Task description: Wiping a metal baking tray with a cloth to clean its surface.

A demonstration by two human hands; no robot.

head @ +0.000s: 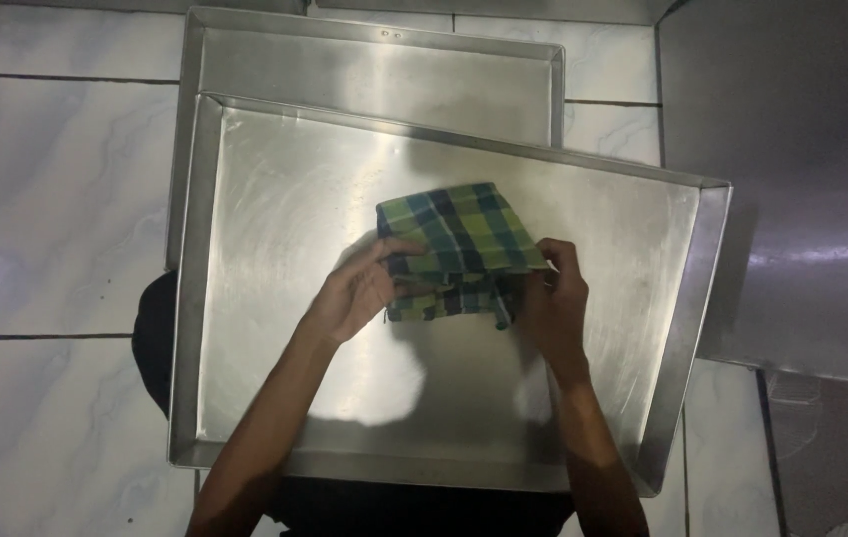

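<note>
A green and dark blue checked cloth (464, 234), folded into a small wad, lies in the middle of a large shiny metal baking tray (275, 199). My left hand (359, 288) grips the cloth's near left edge with fingers curled over it. At the cloth's right near corner, my right hand (553, 303) pinches the fabric. Both forearms reach in from the bottom of the view over the tray.
A second metal tray (374, 70) sits under the first, sticking out at the far side. Both rest on a white marbled tile floor (46, 199). A grey metal sheet (792, 169) lies to the right. A dark shape (153, 338) shows beside the tray's left rim.
</note>
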